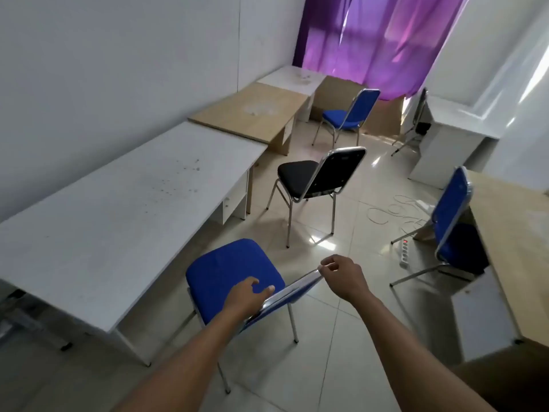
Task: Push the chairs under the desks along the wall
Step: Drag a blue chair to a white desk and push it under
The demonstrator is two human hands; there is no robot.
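Note:
A blue chair (228, 272) stands right below me, its seat facing the long white desk (124, 209) on the left wall. My left hand (246, 295) grips the top of its backrest near the left end. My right hand (341, 276) grips the backrest's right corner. The seat's front edge is close to the desk's edge, not under it. Farther along, a black chair (300, 176) stands out from the desk row. Another blue chair (341, 115) stands by the wooden desk (252, 114) and a small white desk (292, 78).
On the right, a blue chair (453, 221) is tucked against a wooden desk (517, 221). A white power strip (405, 254) and loose cables (398, 212) lie on the tiled floor. A white desk (457, 126) and purple curtain (383, 40) are at the back.

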